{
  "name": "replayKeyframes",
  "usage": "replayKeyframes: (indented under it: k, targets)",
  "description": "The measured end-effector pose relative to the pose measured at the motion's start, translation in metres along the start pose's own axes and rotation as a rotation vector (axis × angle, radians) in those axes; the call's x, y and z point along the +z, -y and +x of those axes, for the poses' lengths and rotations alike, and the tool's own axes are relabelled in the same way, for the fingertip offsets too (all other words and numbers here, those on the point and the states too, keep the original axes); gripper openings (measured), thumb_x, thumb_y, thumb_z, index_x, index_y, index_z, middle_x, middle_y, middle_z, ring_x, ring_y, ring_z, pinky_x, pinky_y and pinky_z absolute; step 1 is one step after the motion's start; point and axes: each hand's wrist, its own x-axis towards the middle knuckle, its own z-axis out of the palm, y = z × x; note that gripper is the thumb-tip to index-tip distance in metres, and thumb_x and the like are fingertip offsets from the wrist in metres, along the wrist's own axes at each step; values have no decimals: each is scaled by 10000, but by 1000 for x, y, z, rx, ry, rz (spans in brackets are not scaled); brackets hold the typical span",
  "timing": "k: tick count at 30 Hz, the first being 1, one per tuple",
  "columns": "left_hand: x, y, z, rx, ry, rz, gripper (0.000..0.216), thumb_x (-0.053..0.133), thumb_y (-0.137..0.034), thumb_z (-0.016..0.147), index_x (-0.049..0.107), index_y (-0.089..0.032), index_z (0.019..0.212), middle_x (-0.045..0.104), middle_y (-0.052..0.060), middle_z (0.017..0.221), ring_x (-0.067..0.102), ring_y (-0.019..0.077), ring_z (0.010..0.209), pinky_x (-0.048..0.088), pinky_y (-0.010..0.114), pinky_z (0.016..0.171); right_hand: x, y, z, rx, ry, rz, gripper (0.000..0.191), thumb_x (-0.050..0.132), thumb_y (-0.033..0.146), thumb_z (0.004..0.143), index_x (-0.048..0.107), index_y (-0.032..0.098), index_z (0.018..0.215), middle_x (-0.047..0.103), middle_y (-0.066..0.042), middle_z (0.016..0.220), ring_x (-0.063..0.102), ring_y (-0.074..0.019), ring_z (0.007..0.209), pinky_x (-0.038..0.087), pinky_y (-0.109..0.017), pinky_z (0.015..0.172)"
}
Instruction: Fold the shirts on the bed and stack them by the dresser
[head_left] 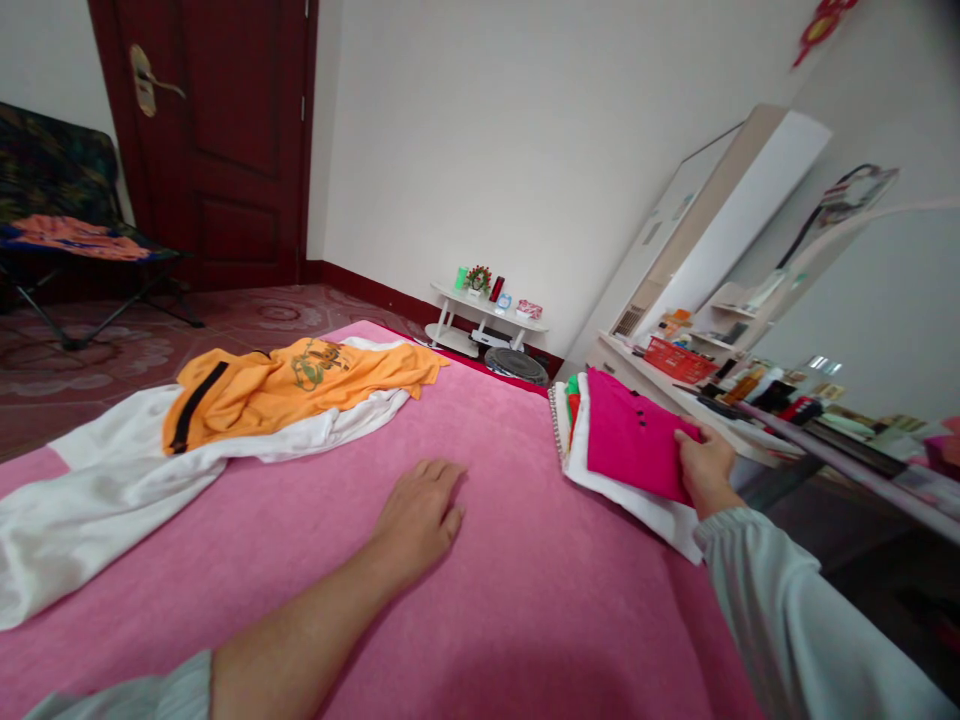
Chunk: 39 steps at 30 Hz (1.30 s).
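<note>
1. White garment [112,480] and orange garment [300,385]: both lie loose and unfolded at the far left of the pink cover [525,580]. The orange one is on top of the white, and both are well apart from my hands.
2. My left hand [420,515]: palm down, fingers slightly apart and flat on the cover, holding nothing. If I lean on it, the cover may ruck.
3. Magenta folded shirt [630,435]: top of a folded stack at the bed's right edge, over a white folded layer [645,508].
4. My right hand [705,465]: thumb on top, closed on the shirt's near corner. Judged risk: a pull from one corner could undo the fold, or drag the stack over the edge just beside it.
</note>
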Motion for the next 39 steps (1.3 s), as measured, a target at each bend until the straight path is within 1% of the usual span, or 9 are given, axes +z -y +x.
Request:
replayKeyframes:
  k: [3,7,10,13,18,25,29,35,39]
  targets:
    - [0,-1,0,0,-2,5,407,508,-256,807,559,-195,1207,584,95,1196,504,263,1096,385,393,957,-11,6,-9,75,73,-183,574,575,401,754,593,79,1229,616,-229,1127,575,-346,1054,447,-482,880]
    - [0,0,0,-4,8,10,408,510,-257,806,560,-203,1208,586,88,1194,504,262,1093,385,390,954,-6,32,-48,-158,24,-395,634,408,533,872,414,178,1398,322,-191,1469,304,-360,1339,288,-572,1029]
    - [1,1,0,1,11,5,398,519,-251,800,569,-220,1194,586,84,1190,503,263,1090,390,394,947,7,50,-73,-300,279,-502,557,277,493,931,362,251,1426,257,-107,1522,234,-305,1385,234,-576,1065]
    - [0,1,1,10,17,9,375,519,-246,801,586,-227,1169,583,84,1190,502,264,1088,394,392,942,18,58,-82,-229,521,-564,567,249,516,928,321,290,1443,237,-71,1536,230,-317,1387,247,-621,1038]
    - [-3,-1,0,33,8,-3,327,513,-243,812,610,-220,1123,593,85,1143,512,258,1061,399,384,933,20,63,-86,-133,547,-599,589,203,518,926,227,308,1475,138,-57,1565,175,-330,1405,212,-644,1038]
    - [-5,0,0,69,-3,-22,256,515,-229,813,658,-216,1025,610,75,1067,529,235,1026,419,357,905,9,69,-123,-112,517,-586,585,159,484,934,182,295,1487,66,-34,1576,41,-326,1430,165,-649,1055]
    - [-5,2,0,83,-11,-34,244,530,-219,806,678,-209,1000,620,79,1050,537,230,1020,419,357,910,-2,86,-165,-155,498,-580,653,268,512,918,195,206,1491,64,-93,1571,-10,-351,1426,139,-653,1059]
    - [-6,4,-2,116,-19,-58,227,537,-185,804,694,-200,967,637,78,1026,547,219,1029,410,346,930,-8,141,-240,-125,662,-384,745,300,604,886,248,147,1472,134,-186,1545,87,-353,1423,217,-588,1061]
    - [-7,6,-4,133,-30,-92,218,552,-133,778,703,-191,925,652,71,989,560,208,1009,405,343,933,-9,183,-283,-154,766,-244,690,263,592,905,298,171,1451,247,-149,1523,189,-305,1412,169,-575,1089]
